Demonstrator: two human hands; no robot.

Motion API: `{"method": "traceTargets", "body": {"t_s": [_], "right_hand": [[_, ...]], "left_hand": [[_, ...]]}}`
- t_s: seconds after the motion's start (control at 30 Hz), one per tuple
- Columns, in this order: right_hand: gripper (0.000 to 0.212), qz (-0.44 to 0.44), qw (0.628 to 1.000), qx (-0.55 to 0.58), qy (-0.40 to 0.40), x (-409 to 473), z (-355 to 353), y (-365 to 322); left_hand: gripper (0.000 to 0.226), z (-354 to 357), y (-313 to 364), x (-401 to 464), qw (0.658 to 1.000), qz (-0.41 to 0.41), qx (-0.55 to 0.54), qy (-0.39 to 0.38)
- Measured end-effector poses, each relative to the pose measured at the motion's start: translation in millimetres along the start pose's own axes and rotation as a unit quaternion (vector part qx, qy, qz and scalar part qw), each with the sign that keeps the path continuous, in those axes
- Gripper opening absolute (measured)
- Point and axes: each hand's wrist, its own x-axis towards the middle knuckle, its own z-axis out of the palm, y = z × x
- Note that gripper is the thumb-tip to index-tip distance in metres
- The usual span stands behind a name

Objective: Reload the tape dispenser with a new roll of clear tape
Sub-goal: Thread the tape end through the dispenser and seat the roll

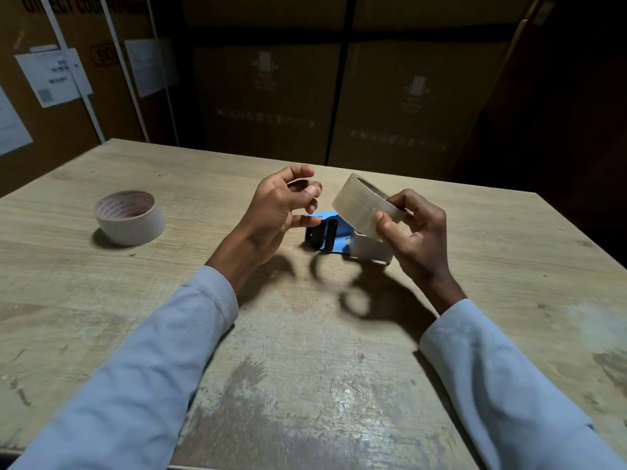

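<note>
Clear tape roll: held up in the air above the bench, tilted so its open core faces up and away; it hangs just over the tape dispenser without plainly touching it.
Right hand: pinches the near right edge of the clear tape roll, thumb on the outer face and curled fingers on the far rim and core.
Tape dispenser: lies on the bench between the two hands, a blue body with a dark upright roller and a toothed dark blade at its left end; a pale part at its right end sits under the right hand. Whether a roll is seated in it cannot be told.
Left hand: raised just left of the dispenser, fingers loosely curled and spread, holding nothing; the thumb tip points toward the blue body, contact not clear.
Sleeves: light blue, covering both forearms to the wrists.
Second tape roll: pale, with red print inside its core, lying flat on the bench well to the left of the hands.
Bench: worn pale wood-grain top, scuffed and scratched near the front edge.
Cardboard boxes: stacked behind the bench, in dim light.
Paper labels: stuck on the boxes at the left.
</note>
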Motion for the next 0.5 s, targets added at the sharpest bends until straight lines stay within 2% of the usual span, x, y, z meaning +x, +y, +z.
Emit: {"method": "traceTargets", "body": {"t_s": [0.07, 0.17, 0.37, 0.5], "right_hand": [[0.023, -0.018, 1.0, -0.017, -0.001, -1, -3, 3], [0.027, -0.042, 0.998, -0.043, -0.004, -1, -6, 8], [0.028, -0.069, 0.995, -0.075, -0.015, 0, -9, 8], [0.025, -0.106, 0.986, -0.122, -0.037, 0, -7, 3]], "left_hand": [[0.018, 2, -3, 1, 0.998, -0.022, 0.051, 0.012], [0.031, 6, -10, 3, 0.992, -0.033, 0.125, 0.013], [0.003, 4, -15, 4, 0.986, -0.02, 0.162, 0.025], [0.013, -1, -13, 6, 0.982, -0.01, 0.188, 0.029]]}}
